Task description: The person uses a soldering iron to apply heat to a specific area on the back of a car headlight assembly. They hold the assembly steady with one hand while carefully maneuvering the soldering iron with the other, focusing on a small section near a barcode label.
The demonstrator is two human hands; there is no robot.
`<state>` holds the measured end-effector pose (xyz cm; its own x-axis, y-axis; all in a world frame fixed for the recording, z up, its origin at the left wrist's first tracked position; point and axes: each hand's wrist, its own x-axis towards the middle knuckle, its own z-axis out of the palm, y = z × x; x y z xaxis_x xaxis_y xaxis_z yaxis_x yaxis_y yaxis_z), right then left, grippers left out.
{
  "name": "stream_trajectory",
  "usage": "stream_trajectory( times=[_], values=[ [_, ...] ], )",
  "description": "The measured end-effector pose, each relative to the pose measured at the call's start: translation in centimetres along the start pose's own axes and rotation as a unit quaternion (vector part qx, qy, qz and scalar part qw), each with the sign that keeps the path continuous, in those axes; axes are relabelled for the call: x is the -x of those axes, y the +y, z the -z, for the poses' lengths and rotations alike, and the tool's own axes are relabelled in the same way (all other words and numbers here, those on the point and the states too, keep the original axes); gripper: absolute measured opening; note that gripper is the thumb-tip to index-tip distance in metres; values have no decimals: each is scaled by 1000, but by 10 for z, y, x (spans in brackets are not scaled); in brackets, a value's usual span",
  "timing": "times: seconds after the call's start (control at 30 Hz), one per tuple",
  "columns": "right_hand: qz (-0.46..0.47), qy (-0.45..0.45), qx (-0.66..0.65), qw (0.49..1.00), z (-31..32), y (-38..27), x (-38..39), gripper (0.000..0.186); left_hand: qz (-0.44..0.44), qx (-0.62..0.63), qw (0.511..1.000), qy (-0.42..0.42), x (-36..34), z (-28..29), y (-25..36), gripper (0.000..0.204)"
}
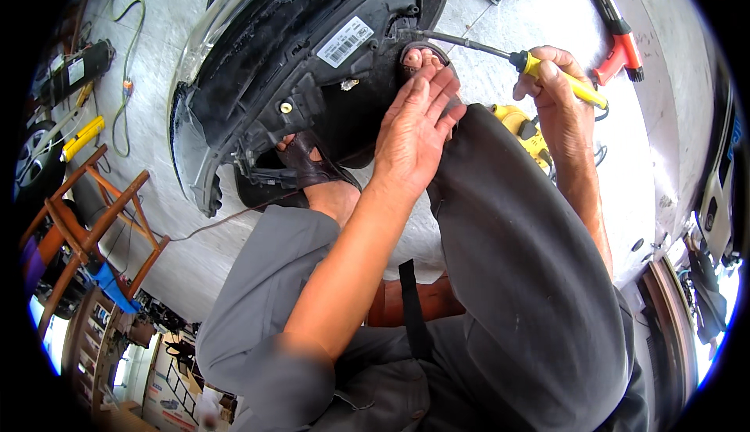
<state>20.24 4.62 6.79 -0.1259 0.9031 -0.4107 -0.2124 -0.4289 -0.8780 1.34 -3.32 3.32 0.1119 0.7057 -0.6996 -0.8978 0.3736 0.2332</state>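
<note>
In my right hand (558, 92) is a soldering iron (574, 91), with a yellow handle and a long dark metal shaft. It lies nearly level, and the shaft's far end reaches the upper right edge of a black car headlight housing (312, 80). I cannot tell whether the tip touches it. My left hand (418, 123) is open, fingers stretched out and close together, holding nothing. It is raised beside my right knee and partly covers the view of my right foot. A white label (344, 42) is on the housing, which rests around my feet with its clear lens (183, 96) at the left.
A tool with a red handle (623, 57) and black barrel lies at the far right. Beside my right knee is a yellow object with black plugs (522, 129). A wooden-framed chair (109, 213) stands left, near a black power tool (78, 69) and cords on the grey floor (148, 174).
</note>
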Motion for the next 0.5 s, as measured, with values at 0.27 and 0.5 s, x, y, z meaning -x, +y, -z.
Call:
stream_trajectory(
  times=[0.27, 0.5],
  values=[
    [14, -4, 41, 999, 3, 6, -20, 30, -64, 65, 996, 17, -25, 3, 21, 32],
    [54, -28, 174, 983, -1, -4, -30, 31, -60, 132, 989, 21, -36, -4, 19, 29]
  ],
)
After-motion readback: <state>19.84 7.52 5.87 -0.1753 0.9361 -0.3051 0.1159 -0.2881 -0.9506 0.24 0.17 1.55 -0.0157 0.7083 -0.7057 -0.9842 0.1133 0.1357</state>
